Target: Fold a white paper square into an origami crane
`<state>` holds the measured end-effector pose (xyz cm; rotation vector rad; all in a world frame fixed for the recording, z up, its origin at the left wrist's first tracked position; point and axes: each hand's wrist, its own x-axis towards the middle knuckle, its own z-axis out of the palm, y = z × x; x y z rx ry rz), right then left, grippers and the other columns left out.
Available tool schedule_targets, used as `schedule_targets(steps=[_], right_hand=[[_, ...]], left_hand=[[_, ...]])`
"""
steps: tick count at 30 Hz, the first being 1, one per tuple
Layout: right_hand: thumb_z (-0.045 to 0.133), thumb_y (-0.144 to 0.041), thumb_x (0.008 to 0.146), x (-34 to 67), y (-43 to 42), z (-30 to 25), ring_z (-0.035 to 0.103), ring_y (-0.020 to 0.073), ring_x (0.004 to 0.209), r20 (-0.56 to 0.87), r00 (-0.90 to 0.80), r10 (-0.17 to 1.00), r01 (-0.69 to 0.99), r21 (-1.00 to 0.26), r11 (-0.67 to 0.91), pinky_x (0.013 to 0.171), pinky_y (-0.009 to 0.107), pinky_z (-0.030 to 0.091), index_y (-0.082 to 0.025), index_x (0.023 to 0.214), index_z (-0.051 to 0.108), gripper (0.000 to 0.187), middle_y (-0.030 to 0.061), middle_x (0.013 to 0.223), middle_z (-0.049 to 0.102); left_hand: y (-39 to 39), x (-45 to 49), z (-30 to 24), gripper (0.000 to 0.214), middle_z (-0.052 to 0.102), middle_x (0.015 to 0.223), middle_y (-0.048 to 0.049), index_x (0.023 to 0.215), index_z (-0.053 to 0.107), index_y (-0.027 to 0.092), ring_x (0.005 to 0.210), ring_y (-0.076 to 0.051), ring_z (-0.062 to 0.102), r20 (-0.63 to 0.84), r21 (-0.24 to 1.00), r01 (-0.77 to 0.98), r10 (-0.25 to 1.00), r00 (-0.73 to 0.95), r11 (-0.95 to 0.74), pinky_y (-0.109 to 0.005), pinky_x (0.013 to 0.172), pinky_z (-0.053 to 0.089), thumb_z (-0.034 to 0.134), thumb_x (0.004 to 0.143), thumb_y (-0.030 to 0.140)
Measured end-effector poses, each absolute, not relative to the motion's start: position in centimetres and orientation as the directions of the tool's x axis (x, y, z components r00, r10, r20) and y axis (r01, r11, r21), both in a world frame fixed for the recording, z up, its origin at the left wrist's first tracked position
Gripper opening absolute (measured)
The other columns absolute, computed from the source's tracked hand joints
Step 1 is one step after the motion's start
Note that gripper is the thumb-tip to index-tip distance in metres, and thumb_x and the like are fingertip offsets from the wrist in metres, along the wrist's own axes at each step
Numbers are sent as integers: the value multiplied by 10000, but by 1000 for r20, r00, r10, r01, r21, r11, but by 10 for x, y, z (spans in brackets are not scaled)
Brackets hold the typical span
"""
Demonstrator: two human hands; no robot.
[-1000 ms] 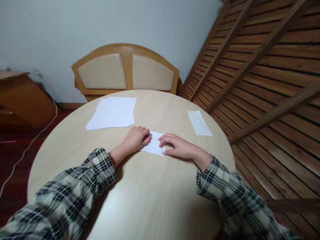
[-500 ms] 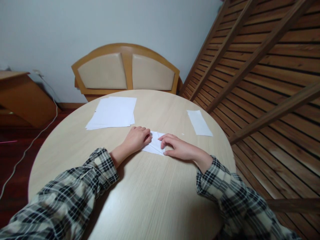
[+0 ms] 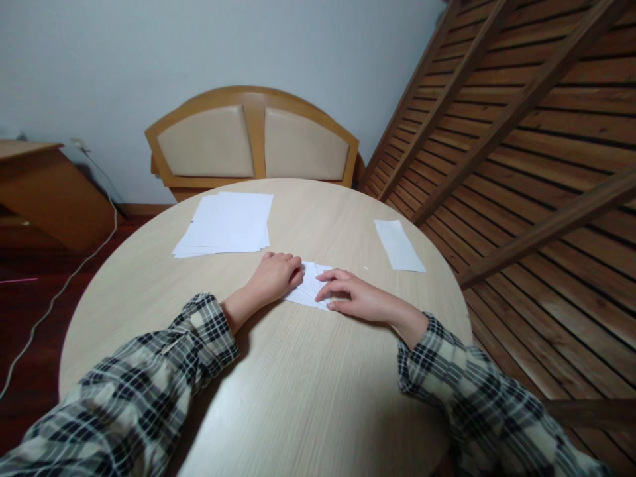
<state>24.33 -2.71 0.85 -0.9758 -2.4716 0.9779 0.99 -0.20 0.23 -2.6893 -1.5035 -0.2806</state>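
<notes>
A small folded sheet of white paper lies on the round table, with slanting creases across its top. My left hand covers its left end, fingers curled in and pressed onto the paper; the fingertips are partly hidden. From the other side my right hand rests over the right end, its fingers apart and stretched out, fingertips touching the paper's surface. The thumb of that hand is by the paper's lower right corner.
On the pale wooden table a stack of white paper lies at the back left. A narrow white paper strip and a tiny paper scrap lie to the right. Behind stands a padded headboard; slatted wood rises at right.
The fingers of my right hand have straightened and spread a little over the paper. My left hand stays in place on the left end.
</notes>
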Motion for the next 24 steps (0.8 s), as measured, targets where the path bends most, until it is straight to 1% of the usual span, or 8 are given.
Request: schedule_targets(steps=[6,11,15,19,24], right_hand=[[645,-160,869,245,-26,4,464,214,1298,36,-716,697,468,-716,518,1143,426,313,-241,1081,738,246,92,1390,511],[652,-184,872,248,-24,-1,470,210,1296,56,-721,691,451,-718,529,1141,433,317,-274,1074,748,240,72,1404,521],[657,-199,874,250,-24,-3,483,212,1284,72,-721,689,441,-719,537,1134,441,323,-294,1062,752,232,62,1409,528],[658,-194,873,249,-25,-1,490,216,1276,73,-719,691,446,-714,539,1132,449,323,-290,1036,761,216,67,1411,529],[664,-183,868,248,-26,1,496,210,1268,62,-716,695,460,-707,537,1129,450,329,-302,1025,762,219,56,1405,534]], left_hand=[[-2,9,3,237,690,885,-89,886,627,143,819,-226,616,160,68,846,842,515,-529,-376,782,393,456,964,287],[1,7,0,229,679,855,-86,860,617,147,791,-215,604,174,99,834,835,523,-543,-367,783,408,463,958,285],[3,4,-1,221,674,823,-80,825,616,149,733,-188,589,189,156,819,831,524,-552,-338,748,423,487,940,287],[4,2,0,219,666,798,-76,807,615,145,682,-169,562,193,224,799,829,525,-558,-315,695,424,501,931,285],[2,0,2,218,641,769,-63,806,611,147,643,-156,530,193,256,786,826,529,-563,-305,665,420,509,938,287]])
